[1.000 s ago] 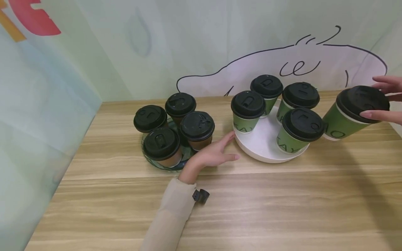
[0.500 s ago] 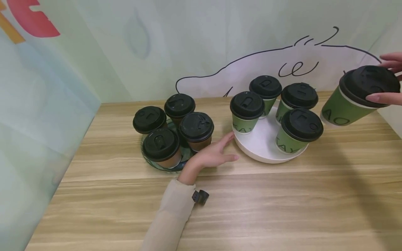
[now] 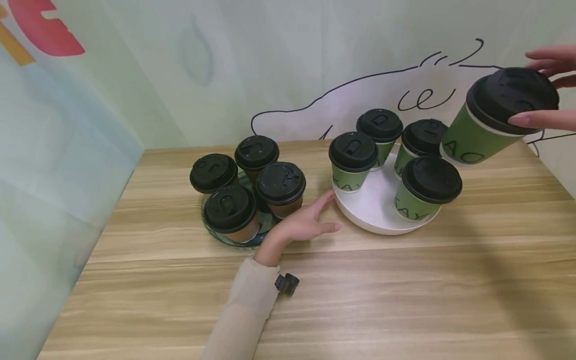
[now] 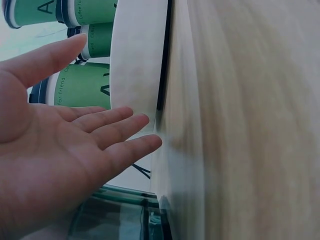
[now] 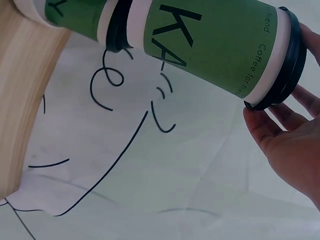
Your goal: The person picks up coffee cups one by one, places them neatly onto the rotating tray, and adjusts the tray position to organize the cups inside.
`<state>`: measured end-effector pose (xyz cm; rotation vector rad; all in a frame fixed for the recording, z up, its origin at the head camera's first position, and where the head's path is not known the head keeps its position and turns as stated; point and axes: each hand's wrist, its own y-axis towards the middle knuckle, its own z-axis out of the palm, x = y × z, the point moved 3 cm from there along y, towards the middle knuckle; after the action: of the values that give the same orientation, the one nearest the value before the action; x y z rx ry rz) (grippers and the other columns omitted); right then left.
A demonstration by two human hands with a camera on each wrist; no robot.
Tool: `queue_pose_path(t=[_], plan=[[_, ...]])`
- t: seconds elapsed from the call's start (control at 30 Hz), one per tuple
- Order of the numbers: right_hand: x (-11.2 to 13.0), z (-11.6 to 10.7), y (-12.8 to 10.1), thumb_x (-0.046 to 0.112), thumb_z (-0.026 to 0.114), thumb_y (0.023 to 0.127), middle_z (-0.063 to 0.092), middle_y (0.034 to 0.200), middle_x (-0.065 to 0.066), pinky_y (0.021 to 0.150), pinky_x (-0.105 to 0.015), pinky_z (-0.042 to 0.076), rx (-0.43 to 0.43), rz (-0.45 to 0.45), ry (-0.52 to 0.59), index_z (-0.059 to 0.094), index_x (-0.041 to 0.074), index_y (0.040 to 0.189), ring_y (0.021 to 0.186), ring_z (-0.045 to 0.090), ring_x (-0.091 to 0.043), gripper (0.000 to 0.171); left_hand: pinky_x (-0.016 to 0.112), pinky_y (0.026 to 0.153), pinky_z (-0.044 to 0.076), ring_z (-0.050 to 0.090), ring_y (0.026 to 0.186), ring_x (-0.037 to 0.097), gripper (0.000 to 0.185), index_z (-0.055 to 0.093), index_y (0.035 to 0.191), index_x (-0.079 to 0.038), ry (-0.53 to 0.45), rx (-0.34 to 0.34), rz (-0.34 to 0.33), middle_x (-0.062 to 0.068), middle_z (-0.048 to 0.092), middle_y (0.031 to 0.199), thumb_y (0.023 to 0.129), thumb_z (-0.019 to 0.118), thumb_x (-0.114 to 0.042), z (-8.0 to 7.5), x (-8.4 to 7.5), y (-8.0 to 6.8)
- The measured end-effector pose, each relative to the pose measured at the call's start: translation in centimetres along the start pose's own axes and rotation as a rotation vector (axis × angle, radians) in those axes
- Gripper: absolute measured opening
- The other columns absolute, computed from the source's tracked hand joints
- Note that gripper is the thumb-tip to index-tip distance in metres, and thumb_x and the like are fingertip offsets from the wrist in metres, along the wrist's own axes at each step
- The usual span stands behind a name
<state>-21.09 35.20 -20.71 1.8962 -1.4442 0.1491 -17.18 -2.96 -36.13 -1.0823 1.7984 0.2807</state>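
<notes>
Holding a fifth green paper cup point(image 3: 488, 122) by its black lid, our right hand point(image 3: 546, 92) pinches the rim between thumb and fingers and keeps it tilted in the air, above the right edge of the white round tray point(image 3: 375, 212). Four green cups already stand there, and four brown cups point(image 3: 249, 187) fill the glass plate point(image 3: 225, 238). Our left hand point(image 3: 306, 222) lies spread on the wooden table point(image 3: 405, 290), fingertips at the tray. We judge only this last cup is left to place.

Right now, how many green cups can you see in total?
5. Four stand on the white tray: front left, back middle, back right, front right. The fifth green cup is in the air, held at its lid by the right hand. None seems hidden.
</notes>
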Motion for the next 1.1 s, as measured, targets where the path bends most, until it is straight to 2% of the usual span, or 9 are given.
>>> queue_pose_path(t=[0.1,0.33,0.53,0.67,0.87,0.93,1.03,1.07,1.1], plan=[[1.5,0.2,0.1,-0.002,0.073,0.072,0.047,0.131,0.008,0.097,-0.013,0.027,0.022,-0.025,0.012,0.040,0.027,0.137,0.113,0.040,0.002,0.078,0.031,0.108,0.020,0.019,0.136,0.017,0.075,0.011,0.147,-0.008,0.001,0.000,0.001,0.009,0.016,0.151,0.090,0.058,-0.018,0.0,0.0,0.0],[4.4,0.9,0.5,-0.012,0.073,0.065,0.050,0.121,0.013,0.087,-0.008,0.032,0.024,-0.182,0.061,0.043,0.017,0.136,0.103,0.042,0.003,0.082,0.031,0.108,0.020,0.019,0.136,0.017,0.075,0.011,0.147,-0.009,-0.001,0.000,0.005,0.008,0.016,0.151,0.090,0.058,-0.018,0.0,0.1,0.1],[6.2,1.6,1.1,-0.018,0.073,0.058,0.051,0.117,0.015,0.086,-0.007,0.034,0.075,-0.275,0.115,0.045,0.010,0.135,0.103,0.045,-0.002,0.087,0.031,0.108,0.020,0.019,0.136,0.017,0.075,0.011,0.147,-0.009,0.008,-0.003,0.013,0.008,0.016,0.151,0.090,0.059,-0.018,0.0,0.3,0.1],[7.3,2.2,1.2,-0.016,0.076,0.058,0.049,0.119,0.013,0.088,-0.007,0.033,0.129,-0.297,0.098,0.042,0.012,0.137,0.105,0.044,-0.001,0.091,0.032,0.108,0.019,0.019,0.136,0.017,0.075,0.011,0.147,-0.009,0.014,-0.006,0.018,0.008,0.016,0.151,0.090,0.059,-0.019,0.0,0.3,0.1],[9.3,3.3,0.8,-0.008,0.079,0.061,0.051,0.119,0.007,0.084,-0.004,0.033,0.217,-0.224,0.078,0.041,0.020,0.138,0.102,0.045,0.000,0.090,0.031,0.108,0.019,0.019,0.136,0.017,0.075,0.010,0.147,-0.008,0.017,0.001,0.017,0.008,0.015,0.151,0.090,0.058,-0.019,0.0,0.2,0.1],[8.8,3.7,1.0,-0.004,0.082,0.059,0.052,0.122,0.004,0.084,-0.005,0.033,0.248,-0.194,0.090,0.041,0.022,0.137,0.103,0.046,-0.002,0.092,0.031,0.108,0.019,0.019,0.136,0.017,0.075,0.010,0.147,-0.008,0.021,-0.001,0.021,0.008,0.015,0.151,0.090,0.058,-0.019,0.0,0.3,0.1],[6.4,4.6,1.9,0.003,0.087,0.055,0.051,0.126,0.003,0.086,-0.008,0.033,0.298,-0.156,0.149,0.042,0.026,0.137,0.107,0.047,-0.008,0.096,0.031,0.108,0.019,0.019,0.136,0.017,0.075,0.011,0.147,-0.007,0.023,-0.007,0.033,0.009,0.017,0.150,0.090,0.058,-0.018,0.0,0.3,0.2],[5.1,4.9,2.3,0.005,0.087,0.056,0.049,0.130,0.001,0.088,-0.008,0.032,0.325,-0.200,0.158,0.039,0.025,0.139,0.110,0.047,-0.009,0.098,0.031,0.108,0.019,0.019,0.136,0.017,0.075,0.011,0.147,-0.007,0.025,-0.008,0.037,0.009,0.017,0.150,0.090,0.058,-0.018,0.0,0.2,0.2],[4.3,5.2,2.6,0.006,0.088,0.055,0.048,0.131,0.001,0.092,-0.011,0.031,0.343,-0.191,0.174,0.038,0.026,0.139,0.112,0.046,-0.011,0.099,0.031,0.108,0.019,0.020,0.135,0.017,0.074,0.012,0.147,-0.007,0.026,-0.009,0.041,0.009,0.018,0.150,0.090,0.058,-0.017,0.0,0.2,0.2]])
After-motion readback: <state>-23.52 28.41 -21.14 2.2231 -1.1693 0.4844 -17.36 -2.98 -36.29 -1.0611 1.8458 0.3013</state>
